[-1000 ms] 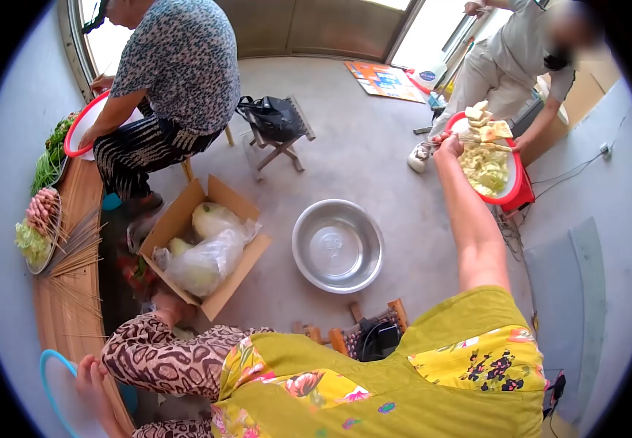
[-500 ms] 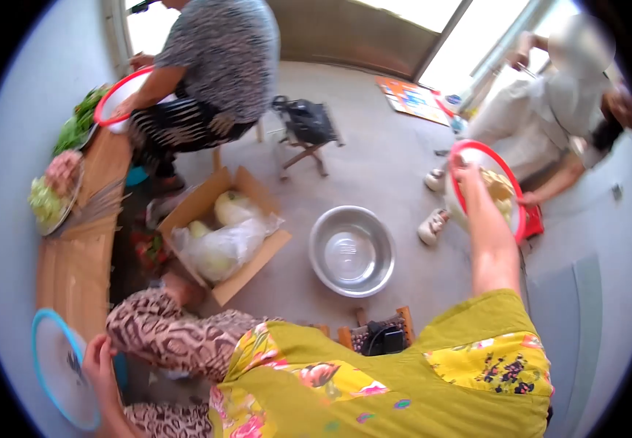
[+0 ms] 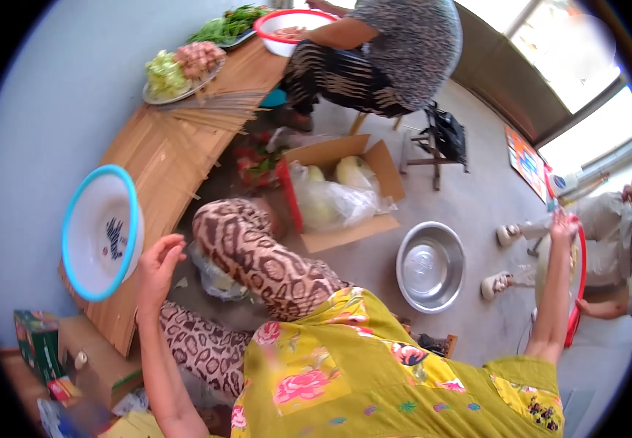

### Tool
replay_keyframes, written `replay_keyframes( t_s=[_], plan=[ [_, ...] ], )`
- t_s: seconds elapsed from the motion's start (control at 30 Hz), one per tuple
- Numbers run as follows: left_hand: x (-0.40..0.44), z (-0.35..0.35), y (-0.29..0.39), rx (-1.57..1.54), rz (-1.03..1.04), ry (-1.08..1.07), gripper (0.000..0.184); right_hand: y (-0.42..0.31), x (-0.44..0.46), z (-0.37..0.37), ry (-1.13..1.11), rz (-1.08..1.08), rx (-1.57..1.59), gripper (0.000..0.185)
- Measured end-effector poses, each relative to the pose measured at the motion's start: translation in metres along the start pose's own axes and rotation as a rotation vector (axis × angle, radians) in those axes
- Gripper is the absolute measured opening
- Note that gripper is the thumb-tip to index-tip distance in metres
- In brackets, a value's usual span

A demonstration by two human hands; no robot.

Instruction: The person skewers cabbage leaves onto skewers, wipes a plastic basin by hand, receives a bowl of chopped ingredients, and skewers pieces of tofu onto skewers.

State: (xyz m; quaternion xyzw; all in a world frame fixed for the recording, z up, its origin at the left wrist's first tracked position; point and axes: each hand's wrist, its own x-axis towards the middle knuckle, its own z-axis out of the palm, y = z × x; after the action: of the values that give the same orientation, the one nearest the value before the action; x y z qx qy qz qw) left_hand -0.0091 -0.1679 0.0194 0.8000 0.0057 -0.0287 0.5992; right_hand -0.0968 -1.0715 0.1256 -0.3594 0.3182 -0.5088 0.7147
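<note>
My left hand [image 3: 159,269] is raised beside the blue-rimmed white basin [image 3: 102,233], its fingers loosely bent with nothing seen between them. The basin leans near the wooden board's near end. On the far right, my right hand [image 3: 564,228] grips the edge of a red-rimmed basin [image 3: 583,281]. This basin is tilted, and its contents are mostly hidden by my arm. A co-worker's hand [image 3: 597,309] is at its lower rim.
The wooden board [image 3: 151,157] bears skewer sticks [image 3: 217,109] and a plate of lettuce [image 3: 166,75] and pink pieces [image 3: 199,58]. Another person sits by a second red-rimmed basin [image 3: 279,45]. A cardboard box [image 3: 352,237] and metal basin [image 3: 430,267] are on the floor.
The view has swung left, bringing the blue-rimmed basin and board further into view. My left hand now shows beside the basin. The right-hand red-rimmed basin has turned, hiding its food.
</note>
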Motion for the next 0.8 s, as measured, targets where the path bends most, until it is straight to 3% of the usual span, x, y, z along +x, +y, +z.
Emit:
replay_keyframes(
  t_s=[0.03,0.07,0.1,0.3,0.5,0.57,0.63,0.77,0.8],
  plan=[
    [0.001,-0.001,-0.005,-0.008,0.02,-0.001,0.02,-0.004,-0.006,0.0,-0.029,-0.027,-0.026,0.075],
    [0.001,-0.002,-0.004,0.008,0.018,0.005,0.02,-0.014,0.055,-0.032,-0.078,-0.002,0.005,0.079],
    [0.001,-0.001,-0.002,0.022,0.016,0.013,0.02,-0.018,0.059,-0.036,-0.025,-0.057,0.049,0.069],
    [0.003,-0.006,-0.015,0.036,0.047,0.027,0.019,0.022,0.009,0.013,-0.148,-0.049,-0.126,0.06],
    [-0.013,-0.018,-0.021,0.029,0.046,0.109,0.018,0.091,-0.084,0.085,-0.397,0.055,-0.309,0.052],
    [-0.018,-0.027,-0.023,0.025,0.041,0.19,0.018,0.121,-0.121,0.117,-0.493,0.183,-0.382,0.04],
    [-0.025,-0.04,-0.03,0.031,0.045,0.244,0.018,0.158,-0.164,0.145,-0.715,0.251,-0.482,0.04],
    [-0.053,-0.055,-0.034,-0.084,0.056,0.382,0.019,0.227,-0.269,0.199,-1.213,0.037,-0.679,0.037],
    [-0.058,-0.056,-0.036,-0.114,0.039,0.432,0.019,0.235,-0.306,0.216,-1.264,0.091,-0.663,0.035]
  ],
)
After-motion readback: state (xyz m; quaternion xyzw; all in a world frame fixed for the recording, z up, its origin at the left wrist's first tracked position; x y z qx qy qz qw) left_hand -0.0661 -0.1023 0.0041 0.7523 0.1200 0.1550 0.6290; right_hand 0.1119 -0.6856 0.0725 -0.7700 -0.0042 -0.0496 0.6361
